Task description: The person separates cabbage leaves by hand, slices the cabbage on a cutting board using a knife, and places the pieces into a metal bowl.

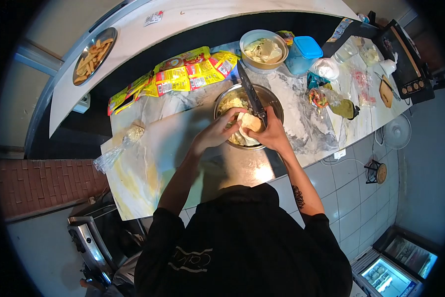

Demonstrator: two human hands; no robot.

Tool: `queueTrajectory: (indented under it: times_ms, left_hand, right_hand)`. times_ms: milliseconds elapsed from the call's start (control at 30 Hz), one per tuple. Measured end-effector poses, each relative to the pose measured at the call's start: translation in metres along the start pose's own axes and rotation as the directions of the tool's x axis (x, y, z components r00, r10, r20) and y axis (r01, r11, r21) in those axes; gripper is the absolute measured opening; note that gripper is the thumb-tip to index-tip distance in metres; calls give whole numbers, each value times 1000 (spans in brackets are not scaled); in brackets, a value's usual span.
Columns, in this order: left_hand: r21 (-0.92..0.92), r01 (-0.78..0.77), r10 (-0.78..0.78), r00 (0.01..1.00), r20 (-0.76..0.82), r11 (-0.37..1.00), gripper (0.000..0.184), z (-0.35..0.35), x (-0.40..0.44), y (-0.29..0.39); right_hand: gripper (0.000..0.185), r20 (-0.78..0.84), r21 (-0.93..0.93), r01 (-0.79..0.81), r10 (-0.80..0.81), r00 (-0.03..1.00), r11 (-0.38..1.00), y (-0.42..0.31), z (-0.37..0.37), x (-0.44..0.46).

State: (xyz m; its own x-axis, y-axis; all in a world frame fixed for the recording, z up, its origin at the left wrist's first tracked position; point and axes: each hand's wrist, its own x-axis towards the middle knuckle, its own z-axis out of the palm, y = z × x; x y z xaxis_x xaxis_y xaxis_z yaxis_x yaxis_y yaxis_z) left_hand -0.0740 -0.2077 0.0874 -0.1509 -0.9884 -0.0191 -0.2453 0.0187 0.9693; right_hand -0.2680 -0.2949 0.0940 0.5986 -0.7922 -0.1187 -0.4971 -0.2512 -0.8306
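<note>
Over a steel bowl [281,110] on the counter, my left hand [217,132] is closed round a pale cream chunk of food [251,124] with a tan flat face. My right hand [273,132] grips a large dark-bladed knife [251,91] by its handle, blade pointing away from me. The right thumb also presses against the chunk. Inside the bowl lie pale yellowish shreds [232,104], partly hidden by my hands. I cannot make out what food the chunk is.
Behind stands a second bowl [263,65] with similar pale food. Left of it lie yellow packets [188,74]. A blue-lidded container [304,54] and several bags stand right, near a small oven [405,64]. A plate of fried sticks [95,57] sits on the raised ledge; a plastic bag [118,148] lies left.
</note>
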Motion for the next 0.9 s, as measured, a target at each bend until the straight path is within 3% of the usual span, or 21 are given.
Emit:
queueTrajectory:
  times_ms: [167,233,367,633,900]
  left_hand:
    - [55,-69,70,997,-11,996,38,0,1,-1]
    - [21,24,-23,999,-34,999,38,1,0,3]
    - [45,35,-32,998,-60,998,37,3,-1,3]
    - [210,-7,36,990,-138,978,36,7,3,11]
    - [263,-54,117,965,-234,963,31,11,5,14]
  right_hand:
    - [80,-62,-71,0,-4,998,998,-4,2,-2]
    - [79,-57,-55,-10,7,998,998,-8,0,-3]
    - [77,-49,-48,-10,8,999,999,-13,-3,-3]
    - [75,-45,-49,16,-18,999,999,-12,-5,0]
    - [75,-45,-35,17,-19,999,999,-7,-6,3]
